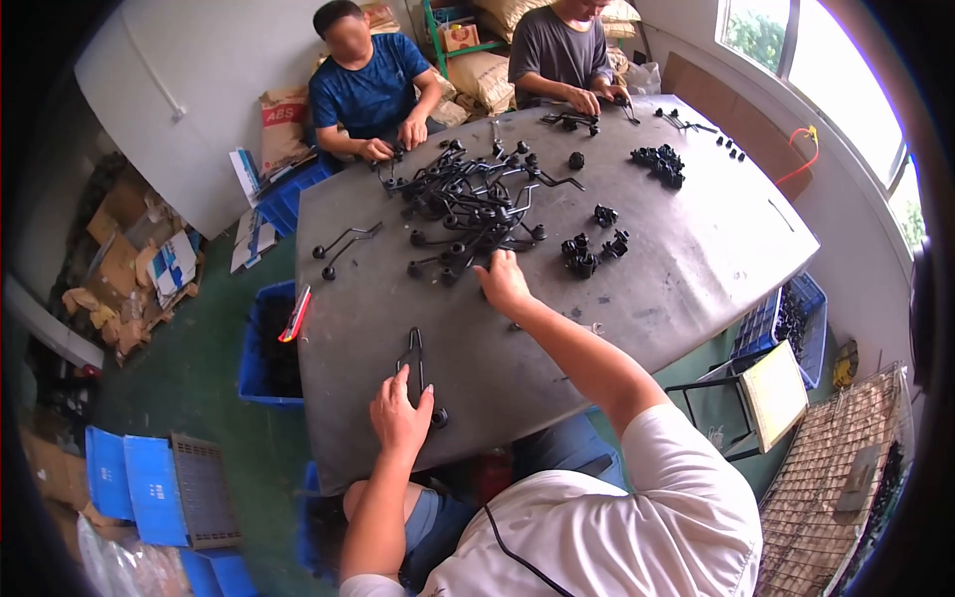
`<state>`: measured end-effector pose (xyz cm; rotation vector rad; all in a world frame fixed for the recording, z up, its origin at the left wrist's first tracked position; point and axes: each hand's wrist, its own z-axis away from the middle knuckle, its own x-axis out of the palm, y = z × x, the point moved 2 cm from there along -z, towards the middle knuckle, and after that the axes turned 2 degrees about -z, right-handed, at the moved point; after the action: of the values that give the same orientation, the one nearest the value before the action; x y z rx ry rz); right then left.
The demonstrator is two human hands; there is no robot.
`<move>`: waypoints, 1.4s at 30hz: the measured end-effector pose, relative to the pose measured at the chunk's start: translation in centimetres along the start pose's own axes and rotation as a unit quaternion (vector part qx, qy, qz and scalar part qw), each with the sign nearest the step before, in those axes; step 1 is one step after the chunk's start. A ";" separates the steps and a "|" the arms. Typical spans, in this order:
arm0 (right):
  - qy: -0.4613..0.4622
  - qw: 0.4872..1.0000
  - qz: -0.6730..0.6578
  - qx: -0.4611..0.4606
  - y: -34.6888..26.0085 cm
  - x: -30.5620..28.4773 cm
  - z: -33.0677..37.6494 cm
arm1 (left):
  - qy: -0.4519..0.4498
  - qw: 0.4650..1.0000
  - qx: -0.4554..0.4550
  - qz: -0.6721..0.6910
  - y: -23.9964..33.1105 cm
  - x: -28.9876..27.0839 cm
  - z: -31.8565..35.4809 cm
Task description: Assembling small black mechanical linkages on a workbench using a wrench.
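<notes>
Head view: left hand in the lower middle of the frame rests on a bent black rod part, fingers curled loosely over its lower end, pinning it flat on the grey table. Right hand reaches to mid-frame, fingers spread at the edge of the pile of black parts; can't tell if it has hold of one. Small black clips sit just right of it. Two other people work at the table's far side, upper frame. Blue bins stand on the floor, left.
</notes>
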<state>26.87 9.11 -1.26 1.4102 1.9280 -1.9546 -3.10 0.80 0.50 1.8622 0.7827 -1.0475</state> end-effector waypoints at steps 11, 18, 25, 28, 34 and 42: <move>0.200 0.935 0.281 -0.083 7.6 -13.0 2.2 | -0.056 0.994 -0.017 0.091 -0.3 -1.6 0.6; 0.059 0.974 0.200 -0.087 10.7 -14.1 2.6 | -0.046 0.996 -0.023 0.071 -0.1 -0.6 0.6; -0.007 0.987 0.132 -0.089 8.9 -12.4 3.3 | -0.079 0.992 -0.042 0.091 -0.1 -0.7 0.8; -0.138 0.968 0.043 -0.205 4.3 -11.2 5.8 | -0.073 0.994 -0.036 0.071 -0.6 -1.0 0.9; -0.298 0.872 -0.040 -0.387 -0.3 -6.5 9.3 | -0.032 0.996 -0.075 0.024 -1.7 -1.4 0.1; -0.103 0.914 0.181 -0.347 2.8 -10.1 11.4 | 0.056 0.980 0.191 0.027 5.5 -1.9 -0.4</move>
<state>28.22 -6.20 0.53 1.1732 1.8148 -1.0399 0.70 -1.56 4.29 2.2702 0.6216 -1.1249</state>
